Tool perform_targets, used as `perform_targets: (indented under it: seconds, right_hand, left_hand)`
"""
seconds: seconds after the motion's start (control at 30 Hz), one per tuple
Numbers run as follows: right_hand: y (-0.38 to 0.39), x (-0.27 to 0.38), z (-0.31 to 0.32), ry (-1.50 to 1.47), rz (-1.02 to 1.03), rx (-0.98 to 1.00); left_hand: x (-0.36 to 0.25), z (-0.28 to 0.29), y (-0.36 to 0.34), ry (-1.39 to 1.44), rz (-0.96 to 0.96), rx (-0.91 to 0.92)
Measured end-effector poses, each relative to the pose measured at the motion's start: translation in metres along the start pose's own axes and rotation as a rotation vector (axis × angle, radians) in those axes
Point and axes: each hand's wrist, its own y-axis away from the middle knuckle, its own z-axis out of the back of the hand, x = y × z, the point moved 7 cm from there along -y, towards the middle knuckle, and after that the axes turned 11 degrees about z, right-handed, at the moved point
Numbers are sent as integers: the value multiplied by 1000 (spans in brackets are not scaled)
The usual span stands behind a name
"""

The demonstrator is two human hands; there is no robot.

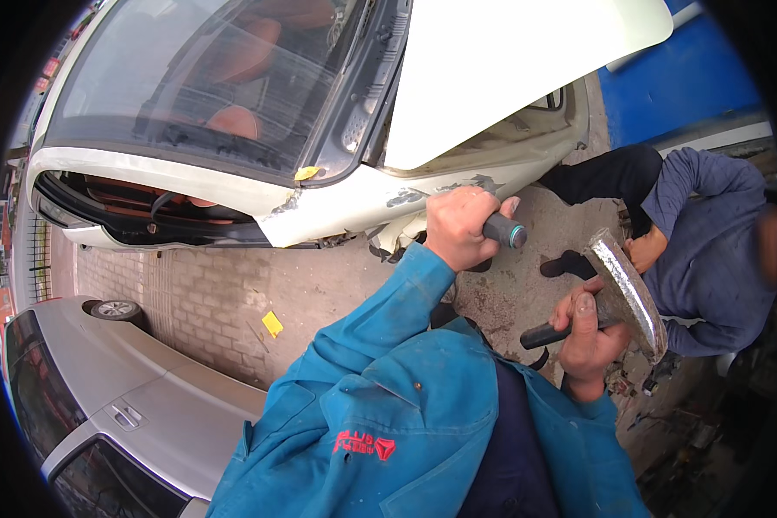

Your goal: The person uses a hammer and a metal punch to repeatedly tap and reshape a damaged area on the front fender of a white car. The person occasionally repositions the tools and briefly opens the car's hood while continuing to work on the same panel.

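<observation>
With the left hand (463, 226) wrapped around a black cylindrical handle (506, 231) and the right hand (592, 342) clasping a silver-headed hammer (628, 293), the white car's scraped metal panel (403, 198) looks unmended

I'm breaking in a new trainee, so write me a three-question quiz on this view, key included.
1. Which of the two teal-sleeved hands grips the hammer?
2. True or false: the other hand has its fingers closed around a dark-handled tool.
3. What lies by the lower corner of the windshield?
A) a glove
B) a yellow leaf
C) a coil of wire

Key:
1. The right hand.
2. True; it is the left hand.
3. B
</observation>
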Motion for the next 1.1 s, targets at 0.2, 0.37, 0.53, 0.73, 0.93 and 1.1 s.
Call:
perform_targets:
  seconds: [0.2,0.37,0.53,0.73,0.93,1.1]
  right_hand:
    - [-2,-21,-25,-58,-46,6]
    - [-8,-27,-21,227,-76,71]
    - [4,-24,-8,24,-186,-29]
    - [36,-53,-9,72,-350,0]
    - [45,-55,-9,96,-268,43]
    - [38,-37,-6,50,-296,-39]
  left_hand:
    - [4,4,-1,2,5,-19]
    - [7,5,8,-9,44,5]
    - [-1,5,11,-11,-6,45]
    - [-2,3,9,-54,-44,87]
    - [2,3,4,-64,-40,84]
    - [3,6,-1,-54,-23,60]
